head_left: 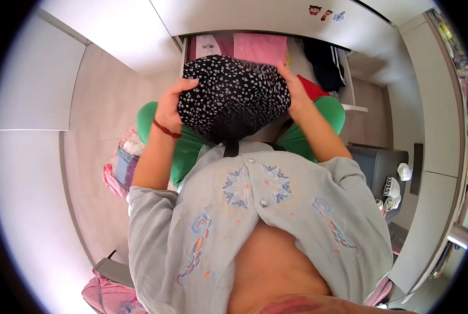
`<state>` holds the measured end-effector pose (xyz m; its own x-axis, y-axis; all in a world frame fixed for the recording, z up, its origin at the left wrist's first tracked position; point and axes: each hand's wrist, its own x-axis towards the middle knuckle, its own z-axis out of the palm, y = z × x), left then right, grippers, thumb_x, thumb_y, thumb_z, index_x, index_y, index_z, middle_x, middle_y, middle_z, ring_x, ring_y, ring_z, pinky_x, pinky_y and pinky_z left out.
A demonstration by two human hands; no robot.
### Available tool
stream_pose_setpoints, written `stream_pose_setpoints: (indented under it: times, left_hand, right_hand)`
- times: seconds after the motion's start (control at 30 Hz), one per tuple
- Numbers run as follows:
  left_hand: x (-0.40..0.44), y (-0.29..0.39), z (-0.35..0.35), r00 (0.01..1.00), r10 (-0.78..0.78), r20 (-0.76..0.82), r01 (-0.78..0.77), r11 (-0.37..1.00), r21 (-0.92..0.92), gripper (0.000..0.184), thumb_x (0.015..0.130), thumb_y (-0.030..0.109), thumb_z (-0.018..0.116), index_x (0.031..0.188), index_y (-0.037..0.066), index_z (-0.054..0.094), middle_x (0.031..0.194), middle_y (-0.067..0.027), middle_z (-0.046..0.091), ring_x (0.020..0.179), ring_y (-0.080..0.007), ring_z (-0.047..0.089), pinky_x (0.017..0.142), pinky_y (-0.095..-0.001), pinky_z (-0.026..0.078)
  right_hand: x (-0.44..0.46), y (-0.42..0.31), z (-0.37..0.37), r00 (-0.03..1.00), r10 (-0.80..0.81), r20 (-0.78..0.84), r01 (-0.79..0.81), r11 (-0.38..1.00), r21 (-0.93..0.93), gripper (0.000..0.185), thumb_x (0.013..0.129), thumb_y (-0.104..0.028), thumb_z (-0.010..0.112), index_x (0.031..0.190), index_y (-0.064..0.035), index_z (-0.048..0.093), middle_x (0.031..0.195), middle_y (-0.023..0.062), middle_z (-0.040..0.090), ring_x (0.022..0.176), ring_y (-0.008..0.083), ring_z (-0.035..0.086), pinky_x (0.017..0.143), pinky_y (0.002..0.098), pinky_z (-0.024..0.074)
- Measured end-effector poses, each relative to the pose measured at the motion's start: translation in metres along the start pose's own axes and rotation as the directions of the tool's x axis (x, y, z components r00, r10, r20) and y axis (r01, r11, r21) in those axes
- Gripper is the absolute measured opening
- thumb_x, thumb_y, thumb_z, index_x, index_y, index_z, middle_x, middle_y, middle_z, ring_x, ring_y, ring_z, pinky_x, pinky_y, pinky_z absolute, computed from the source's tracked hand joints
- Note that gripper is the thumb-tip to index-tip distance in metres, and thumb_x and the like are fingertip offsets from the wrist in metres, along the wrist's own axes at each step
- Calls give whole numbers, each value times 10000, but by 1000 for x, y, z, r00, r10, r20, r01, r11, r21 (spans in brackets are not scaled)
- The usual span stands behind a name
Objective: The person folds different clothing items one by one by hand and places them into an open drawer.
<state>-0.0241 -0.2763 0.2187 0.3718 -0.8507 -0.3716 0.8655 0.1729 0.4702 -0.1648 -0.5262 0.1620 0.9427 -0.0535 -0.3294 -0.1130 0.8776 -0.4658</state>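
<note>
At the upper centre of the frame, a black floral cloth (234, 86) is held spread between the left hand (169, 107) and the right hand (298, 95). Its left edge is clasped under the left thumb, the fingers being hidden behind the fabric; its right edge is gripped likewise, the right fingers also mostly concealed. Its exact kind cannot be told. Beyond it, an open drawer (349, 83) is partly blocked from view; a pink cloth (260, 48) and a white-striped black garment (322, 65) are overlapped less than a red cloth (311, 88). At lower left, a pink bundle (105, 297) is cut off.
</note>
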Motion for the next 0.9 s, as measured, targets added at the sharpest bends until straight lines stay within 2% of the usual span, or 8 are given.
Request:
stream_pose_setpoints:
  times: [0.1,0.23,0.37,0.5,0.7,0.77,0.83,0.9]
  left_hand:
    - [-1,15,10,997,-40,-67,55,968,247,253,812,58,542,1058,9,572,952,-96,645,812,-213,646,714,-335,550]
    - [-6,15,9,993,-25,-116,71,911,407,243,833,44,531,1073,17,564,955,-75,642,794,-189,644,711,-311,545]
    - [2,24,6,999,-36,-6,36,957,288,279,835,26,529,1111,-16,528,1005,-97,625,861,-172,631,714,-293,542]
    - [6,16,-15,972,79,-220,4,936,352,346,824,1,540,1167,-29,498,1028,-95,602,852,-160,618,715,-297,539]
    - [7,29,5,976,190,109,-219,884,412,611,830,8,547,1379,38,282,1070,-129,578,990,-197,565,877,-351,459]
    - [14,25,17,937,291,196,-349,717,604,725,805,-16,572,1415,53,186,1133,-145,537,1004,-197,548,872,-338,454]
    - [21,19,16,938,290,192,-342,662,667,810,779,-27,598,1429,70,125,1180,-155,499,1031,-202,525,891,-339,438]
    - [33,13,13,970,205,129,-231,625,746,812,756,-27,616,1423,69,163,1182,-151,498,1019,-195,526,911,-336,425]
  right_hand:
    - [-2,-26,13,981,147,128,-148,989,-5,292,850,-137,581,1076,48,564,984,162,643,818,249,655,760,386,548]
    - [-10,-52,35,994,98,-50,-110,916,-386,244,828,-69,581,1043,46,578,965,147,647,829,221,651,767,343,545]
    - [-13,-67,34,995,100,-5,-99,973,-207,202,820,-68,600,992,37,598,998,128,636,842,203,639,783,348,532]
    - [-24,-38,22,969,208,-131,-238,925,-295,233,833,-65,585,1029,60,582,988,140,637,848,216,635,823,378,506]
    - [-21,-66,26,960,-188,-207,29,802,-596,583,802,-57,620,1319,7,358,1127,92,551,996,177,554,879,322,447]
    - [-17,-74,26,952,-219,-212,30,759,-650,599,787,-43,628,1322,-1,362,1133,109,541,1014,172,533,867,301,437]
    - [-9,-80,23,951,-239,-194,-37,538,-842,616,773,-29,632,1324,3,358,1122,120,536,1001,178,534,857,299,441]
    - [-11,-84,23,953,-259,-158,10,549,-836,608,770,-15,623,1319,5,363,1084,111,549,945,176,552,840,303,452]
